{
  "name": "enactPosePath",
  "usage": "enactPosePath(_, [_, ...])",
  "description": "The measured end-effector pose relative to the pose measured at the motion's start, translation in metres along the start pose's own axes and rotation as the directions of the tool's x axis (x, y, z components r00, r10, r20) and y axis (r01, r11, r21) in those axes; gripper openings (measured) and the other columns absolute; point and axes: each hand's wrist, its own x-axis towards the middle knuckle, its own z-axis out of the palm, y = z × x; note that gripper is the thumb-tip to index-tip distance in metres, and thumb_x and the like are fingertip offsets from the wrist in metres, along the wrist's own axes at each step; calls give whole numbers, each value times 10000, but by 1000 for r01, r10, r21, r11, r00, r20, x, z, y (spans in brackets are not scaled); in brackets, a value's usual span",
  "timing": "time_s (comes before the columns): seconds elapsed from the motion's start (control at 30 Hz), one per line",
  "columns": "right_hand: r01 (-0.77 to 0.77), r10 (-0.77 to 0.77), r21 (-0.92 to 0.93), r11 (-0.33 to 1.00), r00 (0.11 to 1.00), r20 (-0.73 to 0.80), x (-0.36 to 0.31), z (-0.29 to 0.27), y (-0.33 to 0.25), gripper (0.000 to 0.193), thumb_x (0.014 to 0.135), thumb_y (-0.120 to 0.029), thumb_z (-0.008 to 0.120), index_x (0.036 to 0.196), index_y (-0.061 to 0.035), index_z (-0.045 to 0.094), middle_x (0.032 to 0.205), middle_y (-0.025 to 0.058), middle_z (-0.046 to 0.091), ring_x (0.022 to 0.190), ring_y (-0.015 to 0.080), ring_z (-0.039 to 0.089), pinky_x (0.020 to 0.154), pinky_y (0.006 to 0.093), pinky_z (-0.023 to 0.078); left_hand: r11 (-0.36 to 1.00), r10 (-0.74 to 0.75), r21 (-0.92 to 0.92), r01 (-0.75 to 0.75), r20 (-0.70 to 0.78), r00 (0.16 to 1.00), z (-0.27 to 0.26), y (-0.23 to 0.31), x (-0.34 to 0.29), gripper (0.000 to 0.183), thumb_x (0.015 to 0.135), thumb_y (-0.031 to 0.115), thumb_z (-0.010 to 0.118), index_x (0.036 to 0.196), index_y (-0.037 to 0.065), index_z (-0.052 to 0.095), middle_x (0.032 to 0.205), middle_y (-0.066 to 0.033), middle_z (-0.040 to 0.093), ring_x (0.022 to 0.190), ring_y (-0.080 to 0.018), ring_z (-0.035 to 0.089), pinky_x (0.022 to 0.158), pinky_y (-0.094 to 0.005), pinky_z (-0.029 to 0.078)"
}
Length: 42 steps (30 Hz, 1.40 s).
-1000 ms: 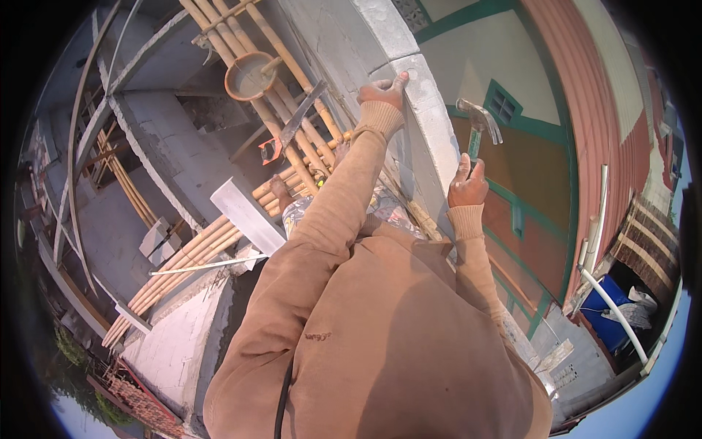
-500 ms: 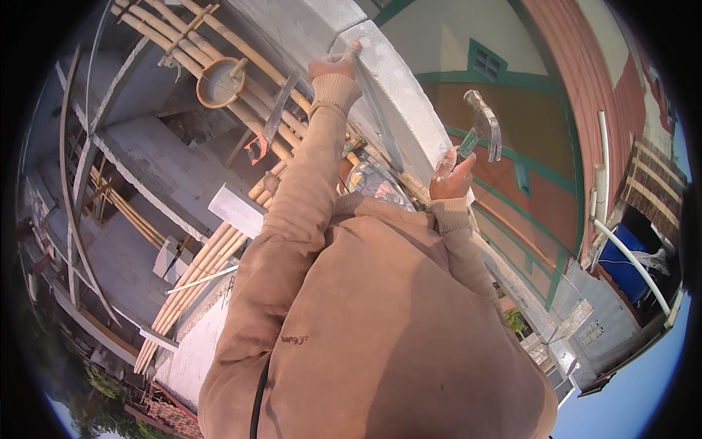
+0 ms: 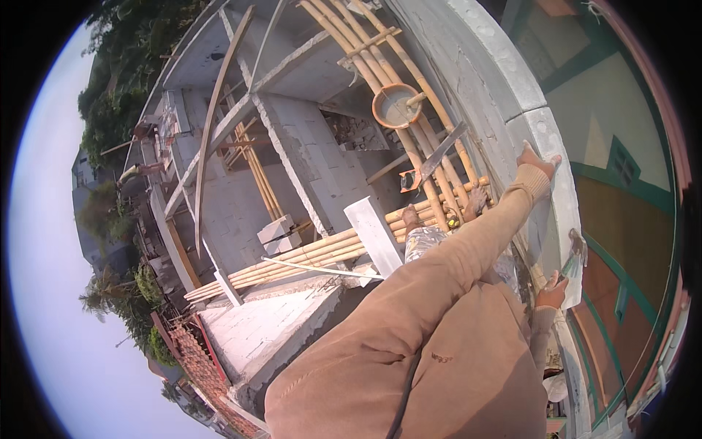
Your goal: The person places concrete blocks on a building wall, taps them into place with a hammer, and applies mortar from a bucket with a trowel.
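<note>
My left hand [image 3: 537, 159] is on the upper edge of a light grey wall block [image 3: 541, 132], thumb on top and fingers curled over the inner side. Nearer to me, my right hand [image 3: 552, 291] is closed round the green handle of a claw hammer [image 3: 578, 247]. The hammer's metal head is over the outer edge of the wall, close to the block's face; whether it touches cannot be made out. To the left of the wall, a hand saw [image 3: 443, 152] with an orange handle lies across bamboo poles.
A round mortar bucket [image 3: 396, 107] with a handle in it rests on the bamboo poles [image 3: 431, 139]. My bare feet [image 3: 477, 200] stand on the bamboo platform. A pale board [image 3: 374, 235] sticks up beside more poles. Beyond the wall is a green-trimmed building [image 3: 621, 197].
The view has swung so that the wall and both hands sit further right. My right hand and hammer have dropped from above the wall to beside the block. My left hand stays on the block.
</note>
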Motion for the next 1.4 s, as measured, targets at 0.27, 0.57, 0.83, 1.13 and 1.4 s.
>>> enactPosePath(0.27, [-24,98,281,959,963,-252,-27,15,9,559,1018,-404,445,1280,89,469,1208,341,568,1124,462,555,899,486,448,797,-269,-517,313,161,950,-65,-7,-12,1034,783,332,800,1510,-28,159,1464,-278,377,1365,-368,394,1146,-414,334])
enactPosePath(0.57, [-113,127,96,989,980,-152,-20,26,36,620,1008,-464,423,1281,89,486,1152,350,592,1067,496,568,881,529,445,831,-224,-493,256,124,967,-58,0,-5,1005,795,327,796,1503,-33,181,1452,-264,407,1328,-377,439,1108,-390,387])
enactPosePath(0.83, [-188,203,100,977,963,-175,-39,-10,7,637,1002,-492,421,1289,74,478,1145,362,589,1035,510,576,852,555,450,854,-225,-463,237,82,971,-46,-2,-2,986,809,331,782,1501,-34,181,1443,-272,413,1319,-392,445,1101,-406,392])
enactPosePath(1.13, [-256,258,34,966,961,-100,-44,28,51,626,1008,-514,375,1313,23,477,1180,325,592,1066,472,587,860,534,476,796,-218,-551,253,129,967,-55,-11,-14,992,795,322,791,1501,-21,183,1442,-270,411,1328,-375,442,1091,-403,405])
enactPosePath(1.4, [-313,316,72,947,872,-374,-54,20,32,511,1009,-376,451,1219,88,486,1027,353,624,974,505,605,817,550,477,365,-186,-766,529,497,848,-47,17,-29,736,739,298,856,1247,-22,432,1125,-219,627,1066,-335,637,836,-441,576])
